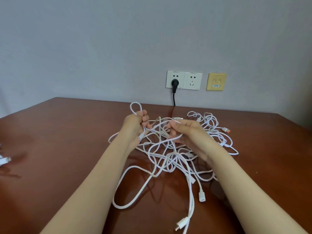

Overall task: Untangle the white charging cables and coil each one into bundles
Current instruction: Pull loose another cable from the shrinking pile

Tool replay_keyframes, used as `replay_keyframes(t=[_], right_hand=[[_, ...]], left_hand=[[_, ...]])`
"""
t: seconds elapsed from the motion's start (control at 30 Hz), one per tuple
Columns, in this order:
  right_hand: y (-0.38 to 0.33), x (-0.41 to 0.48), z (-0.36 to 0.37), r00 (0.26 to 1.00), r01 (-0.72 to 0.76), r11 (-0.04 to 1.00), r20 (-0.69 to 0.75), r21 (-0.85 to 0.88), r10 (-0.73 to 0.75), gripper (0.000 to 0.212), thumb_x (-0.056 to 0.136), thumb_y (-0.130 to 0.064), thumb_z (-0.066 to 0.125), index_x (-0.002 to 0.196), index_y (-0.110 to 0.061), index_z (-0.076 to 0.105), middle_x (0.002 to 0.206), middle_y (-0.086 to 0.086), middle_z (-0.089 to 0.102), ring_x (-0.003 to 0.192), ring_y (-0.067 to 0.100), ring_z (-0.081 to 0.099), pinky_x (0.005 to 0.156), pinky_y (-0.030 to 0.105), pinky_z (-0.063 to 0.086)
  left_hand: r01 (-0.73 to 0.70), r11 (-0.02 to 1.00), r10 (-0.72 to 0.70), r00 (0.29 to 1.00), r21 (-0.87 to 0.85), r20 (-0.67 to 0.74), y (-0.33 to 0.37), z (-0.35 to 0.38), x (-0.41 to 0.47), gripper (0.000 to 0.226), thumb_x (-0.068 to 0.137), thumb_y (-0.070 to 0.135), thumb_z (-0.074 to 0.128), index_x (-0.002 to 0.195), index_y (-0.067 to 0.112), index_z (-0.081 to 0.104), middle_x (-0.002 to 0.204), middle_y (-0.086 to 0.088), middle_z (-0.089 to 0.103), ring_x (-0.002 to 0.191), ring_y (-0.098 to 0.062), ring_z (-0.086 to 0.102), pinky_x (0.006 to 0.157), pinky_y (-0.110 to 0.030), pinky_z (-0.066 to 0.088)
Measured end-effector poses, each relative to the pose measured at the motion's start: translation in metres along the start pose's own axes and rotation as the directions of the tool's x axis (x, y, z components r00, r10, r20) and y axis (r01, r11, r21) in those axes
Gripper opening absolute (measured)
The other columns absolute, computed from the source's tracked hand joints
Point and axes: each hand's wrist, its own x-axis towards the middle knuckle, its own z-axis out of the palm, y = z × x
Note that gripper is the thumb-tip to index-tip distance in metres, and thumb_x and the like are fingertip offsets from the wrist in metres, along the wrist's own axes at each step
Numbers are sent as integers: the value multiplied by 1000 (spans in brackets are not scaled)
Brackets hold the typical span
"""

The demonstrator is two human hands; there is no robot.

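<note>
A tangle of white charging cables (170,159) lies on the brown table (64,135), raised in the middle between my hands. My left hand (135,125) grips folded loops of one cable; a small loop (135,108) stands up above its fingers. My right hand (184,130) pinches a strand of the same tangle, a white plug tip showing at its fingertips. Loose ends with white plugs (183,223) trail toward the near edge. Another plug with an orange tip (227,130) lies at the right.
Two white wall sockets (184,80) sit behind the table, with a black plug and cord (174,92) running down behind the far edge. A yellow wall plate (216,81) is beside them. White cable pieces (5,160) lie at the left edge.
</note>
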Motion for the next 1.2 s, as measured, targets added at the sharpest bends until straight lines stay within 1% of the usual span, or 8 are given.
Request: replay_keyframes(t=[0.17,0.3,0.47,0.63,0.8,0.97,1.07,1.2], right_hand=[[-3,-3,14,984,146,983,-84,-107,-155,28,95,-17,49,71,-9,62,41,-9,41,37,3,34,46,13,33],[-6,-4,21,937,246,936,-184,-252,-296,22,90,-13,59,73,0,66,49,-6,58,42,-1,49,49,7,37],[-2,0,4,847,144,881,-404,-452,-346,20,75,-23,76,75,-19,56,40,-12,52,38,0,46,44,12,32],[-2,-1,-3,894,163,732,-214,-662,-393,9,81,-31,70,78,-34,62,47,-17,53,50,7,44,50,19,33],[0,-2,-6,912,222,694,-105,-685,-395,18,82,-29,68,65,-32,63,45,-14,54,49,3,46,50,17,32],[2,2,-1,931,192,777,-140,-600,-338,16,84,-25,66,70,-28,63,51,-10,60,53,1,51,60,19,41],[-2,1,3,974,108,936,-152,-336,-167,3,87,-17,63,89,-17,65,67,3,65,56,3,56,63,21,48],[-8,0,2,994,-89,977,-83,-192,74,30,85,-10,64,113,-13,55,64,2,52,40,4,38,43,19,30]], left_hand=[[47,852,-59,998,521,6,-9,12,-9,34,99,3,32,70,7,49,38,3,39,25,-4,25,31,-14,21],[18,635,-69,997,773,33,-13,23,-18,40,99,13,39,60,12,43,23,7,37,21,-4,35,31,-15,30],[-65,702,-232,921,709,314,-21,18,-22,53,101,43,23,73,10,54,48,2,47,35,-5,25,35,-15,18],[-195,562,-288,865,804,412,-22,10,-23,33,103,26,32,77,14,49,44,11,36,38,-2,29,41,-13,25],[-141,599,-280,885,788,372,-27,7,-18,25,100,10,39,83,6,57,69,1,53,73,-14,52,86,-36,44],[1,688,-353,874,725,333,-24,13,-22,34,97,3,27,68,10,43,39,8,31,29,-3,26,35,-13,25],[42,763,-311,899,645,310,-22,14,-22,30,88,6,24,63,11,39,38,9,24,26,-2,17,31,-11,14],[117,891,-237,944,438,230,-19,8,-17,29,85,10,24,59,12,37,35,8,22,25,-3,14,30,-11,9]])
